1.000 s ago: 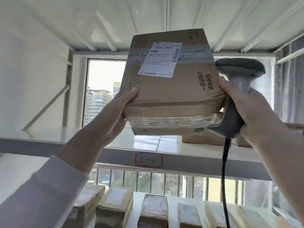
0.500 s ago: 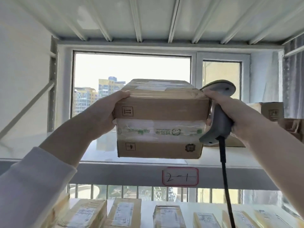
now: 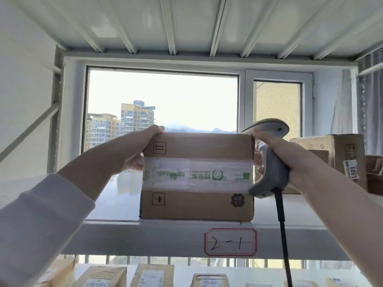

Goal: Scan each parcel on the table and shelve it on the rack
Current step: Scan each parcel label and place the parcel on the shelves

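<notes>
While on shelf [image 3: 116,206] | parcel [image 3: 196,146] between left hand [image 3: 132,150], right hand [image 3: 290,158] with scanner [image 3: 273,172]

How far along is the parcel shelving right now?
Done: some boxes sit at the right of shelf 2-1. In hand: a taped box rests at its front edge, the left hand gripping its side and the right hand holding the scanner against it. Left: let go, then likely scan and shelve the parcels below.

Lower parcels [image 3: 152,276] (labels blurred) are cut by the bottom edge.
</notes>
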The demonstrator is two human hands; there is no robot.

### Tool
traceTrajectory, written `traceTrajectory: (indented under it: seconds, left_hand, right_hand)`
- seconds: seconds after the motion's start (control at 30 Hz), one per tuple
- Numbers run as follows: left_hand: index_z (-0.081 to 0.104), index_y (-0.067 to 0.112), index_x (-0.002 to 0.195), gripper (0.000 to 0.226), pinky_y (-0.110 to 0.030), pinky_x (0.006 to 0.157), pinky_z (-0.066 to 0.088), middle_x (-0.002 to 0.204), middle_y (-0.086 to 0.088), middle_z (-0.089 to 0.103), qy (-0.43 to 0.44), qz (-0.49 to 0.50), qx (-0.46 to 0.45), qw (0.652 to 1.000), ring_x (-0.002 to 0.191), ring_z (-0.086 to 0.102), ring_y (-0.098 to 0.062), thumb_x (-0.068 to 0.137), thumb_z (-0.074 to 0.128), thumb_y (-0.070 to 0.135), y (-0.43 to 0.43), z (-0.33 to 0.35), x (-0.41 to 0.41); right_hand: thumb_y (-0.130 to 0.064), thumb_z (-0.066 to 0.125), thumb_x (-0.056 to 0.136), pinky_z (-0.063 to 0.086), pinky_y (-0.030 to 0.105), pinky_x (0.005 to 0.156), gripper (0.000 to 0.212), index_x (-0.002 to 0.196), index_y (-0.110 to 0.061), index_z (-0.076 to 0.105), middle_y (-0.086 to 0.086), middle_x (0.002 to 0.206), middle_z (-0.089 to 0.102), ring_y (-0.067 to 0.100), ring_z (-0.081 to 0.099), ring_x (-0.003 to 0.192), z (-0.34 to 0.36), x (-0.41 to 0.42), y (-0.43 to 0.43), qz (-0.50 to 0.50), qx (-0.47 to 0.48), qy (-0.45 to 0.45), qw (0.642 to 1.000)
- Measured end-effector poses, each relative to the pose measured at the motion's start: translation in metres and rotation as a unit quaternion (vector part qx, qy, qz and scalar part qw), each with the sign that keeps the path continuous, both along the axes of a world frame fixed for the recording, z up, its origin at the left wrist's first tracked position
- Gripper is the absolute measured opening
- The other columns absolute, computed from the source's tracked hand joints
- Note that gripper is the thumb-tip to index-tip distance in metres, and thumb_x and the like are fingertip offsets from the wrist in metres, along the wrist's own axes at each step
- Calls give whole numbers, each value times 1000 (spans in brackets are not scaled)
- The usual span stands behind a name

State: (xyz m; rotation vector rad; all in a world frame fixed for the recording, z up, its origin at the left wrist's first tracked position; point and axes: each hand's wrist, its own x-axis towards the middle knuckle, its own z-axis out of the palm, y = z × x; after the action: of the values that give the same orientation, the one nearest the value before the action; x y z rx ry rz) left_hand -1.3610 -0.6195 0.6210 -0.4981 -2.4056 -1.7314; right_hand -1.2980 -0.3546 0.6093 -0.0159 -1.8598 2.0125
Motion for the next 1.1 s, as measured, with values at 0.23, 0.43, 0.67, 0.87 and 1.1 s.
traceTrajectory:
  seconds: [0.23,0.43,0.67,0.87,1.1]
  left_hand:
    - [27,32,145,83,-30,104,21,153,12,26,352,90,-194,911,135,21,-2,73,47,68,13,11,27]
    - [18,33,147,96,-31,106,24,149,9,35,406,76,-462,785,134,32,-10,69,62,66,54,8,18]
    - [41,30,126,69,-27,70,40,104,9,56,367,59,-438,819,86,54,-8,69,73,54,56,10,-35]
    - [39,28,126,68,-33,80,45,109,6,55,311,60,-440,840,92,55,-15,71,77,42,60,12,-91]
    - [39,30,125,67,-36,80,46,106,7,53,283,63,-431,854,92,54,-16,71,79,37,60,14,-140]
  right_hand:
    - [-53,74,44,47,22,39,68,93,-9,59,11,89,72,13,70,62,2,10,12,-27,49,42,998]
    - [-52,72,65,46,22,38,56,100,-11,59,8,84,75,15,72,64,6,12,15,-10,56,66,996]
    - [-48,70,71,46,21,37,48,101,-11,59,5,74,75,12,71,60,5,5,19,23,43,68,997]
    - [-45,70,75,45,20,37,45,103,-11,60,8,78,76,14,72,63,4,-12,22,27,29,62,997]
    - [-37,67,81,42,20,36,35,108,-17,59,10,85,76,13,71,63,0,-38,32,38,31,49,998]
